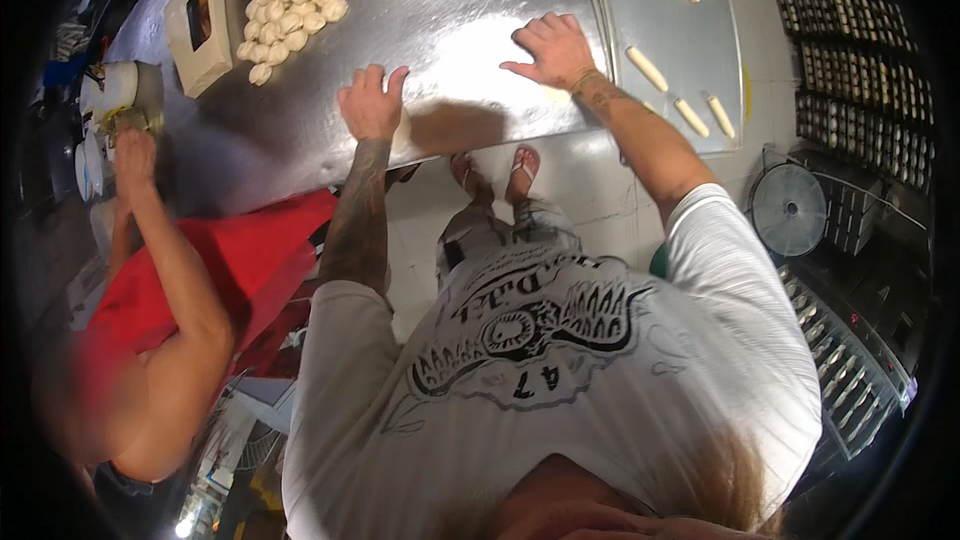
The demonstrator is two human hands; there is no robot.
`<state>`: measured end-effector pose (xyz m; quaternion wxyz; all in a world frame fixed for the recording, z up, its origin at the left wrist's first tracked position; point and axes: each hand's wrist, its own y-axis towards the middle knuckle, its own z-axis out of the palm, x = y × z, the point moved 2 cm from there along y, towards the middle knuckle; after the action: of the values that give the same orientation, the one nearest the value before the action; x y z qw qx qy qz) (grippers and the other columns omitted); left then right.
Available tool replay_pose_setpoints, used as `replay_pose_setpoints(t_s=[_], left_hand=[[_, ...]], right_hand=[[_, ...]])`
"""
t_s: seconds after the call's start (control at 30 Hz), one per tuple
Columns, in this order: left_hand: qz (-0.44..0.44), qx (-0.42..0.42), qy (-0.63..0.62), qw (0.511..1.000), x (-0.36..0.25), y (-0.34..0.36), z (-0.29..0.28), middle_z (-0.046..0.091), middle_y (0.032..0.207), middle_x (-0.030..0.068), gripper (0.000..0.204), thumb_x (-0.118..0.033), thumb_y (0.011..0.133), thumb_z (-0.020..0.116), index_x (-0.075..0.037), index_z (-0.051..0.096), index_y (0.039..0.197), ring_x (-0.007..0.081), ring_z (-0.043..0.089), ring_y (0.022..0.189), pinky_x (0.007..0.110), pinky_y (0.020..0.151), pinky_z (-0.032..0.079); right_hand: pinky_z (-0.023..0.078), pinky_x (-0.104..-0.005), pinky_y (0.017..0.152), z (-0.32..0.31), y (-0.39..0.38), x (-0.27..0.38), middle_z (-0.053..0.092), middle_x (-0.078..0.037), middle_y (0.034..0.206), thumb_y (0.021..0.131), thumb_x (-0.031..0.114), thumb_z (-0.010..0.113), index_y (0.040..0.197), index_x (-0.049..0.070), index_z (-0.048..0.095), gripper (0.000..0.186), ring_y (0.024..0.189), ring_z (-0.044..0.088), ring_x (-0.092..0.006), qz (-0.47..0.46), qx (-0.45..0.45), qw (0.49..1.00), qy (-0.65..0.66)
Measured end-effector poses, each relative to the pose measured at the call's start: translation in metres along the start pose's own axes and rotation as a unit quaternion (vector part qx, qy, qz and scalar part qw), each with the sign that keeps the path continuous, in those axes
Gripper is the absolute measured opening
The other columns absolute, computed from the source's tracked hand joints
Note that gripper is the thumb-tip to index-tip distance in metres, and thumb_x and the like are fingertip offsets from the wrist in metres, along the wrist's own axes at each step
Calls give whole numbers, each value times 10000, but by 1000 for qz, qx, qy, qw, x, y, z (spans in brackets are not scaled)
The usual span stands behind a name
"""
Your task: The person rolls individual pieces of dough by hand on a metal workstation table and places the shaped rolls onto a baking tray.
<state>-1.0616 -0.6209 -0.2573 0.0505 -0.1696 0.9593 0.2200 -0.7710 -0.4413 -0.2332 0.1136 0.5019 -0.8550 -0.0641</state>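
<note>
My left hand rests palm down near the front edge of the metal table, thumb held away from the fingers. Farther to the right, my right hand lies on the same surface, its thumb stretched toward the left. No object shows in either hand, though the palms are hidden. A pile of pale dough balls sits beyond my left hand. To the right of my right hand is a metal tray with several thin dough sticks spread over it.
Left of the dough pile stands a pale box with a dark opening. A co-worker in red reaches toward white containers at the left. At the right are racks of filled trays and a round fan.
</note>
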Motion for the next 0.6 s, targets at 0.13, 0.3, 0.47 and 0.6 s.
replay_pose_setpoints(t_s=[0.13, 0.3, 0.47, 0.6], left_hand=[[-130, 145, -61, 979, 11, -14, -2, 726, 751, 192, 463, -539, 1052, 626, -110, 685, 887, 440, 702, 747, 553, 744, 502], [-79, 221, -26, 972, -4, 5, -7, 746, 822, 203, 486, -529, 1043, 637, -75, 686, 876, 444, 729, 866, 595, 829, 523], [-150, 257, -60, 953, 1, -21, -12, 713, 779, 154, 403, -490, 1001, 695, -101, 689, 895, 416, 685, 742, 531, 713, 472], [8, 77, -95, 992, -14, -6, -17, 718, 781, 174, 405, -470, 1048, 629, -96, 718, 921, 441, 693, 748, 550, 732, 517]], right_hand=[[574, -457, 917, 3, -10, 1, 751, -94, 1055, 967, 715, 626, 1254, 171, 667, 617, 1045, 685, -307, 113, 153, 979, 73], [596, -456, 844, 8, -9, 0, 759, -123, 974, 964, 711, 646, 1236, 133, 675, 639, 944, 719, -332, 58, 87, 992, 74], [595, -473, 792, 4, -10, 8, 748, -125, 917, 934, 756, 656, 1237, 136, 673, 691, 923, 726, -326, 105, 143, 983, 56], [592, -475, 824, 17, -10, -6, 751, -125, 956, 965, 703, 631, 1199, 132, 673, 618, 967, 710, -316, 90, 187, 977, 42]])
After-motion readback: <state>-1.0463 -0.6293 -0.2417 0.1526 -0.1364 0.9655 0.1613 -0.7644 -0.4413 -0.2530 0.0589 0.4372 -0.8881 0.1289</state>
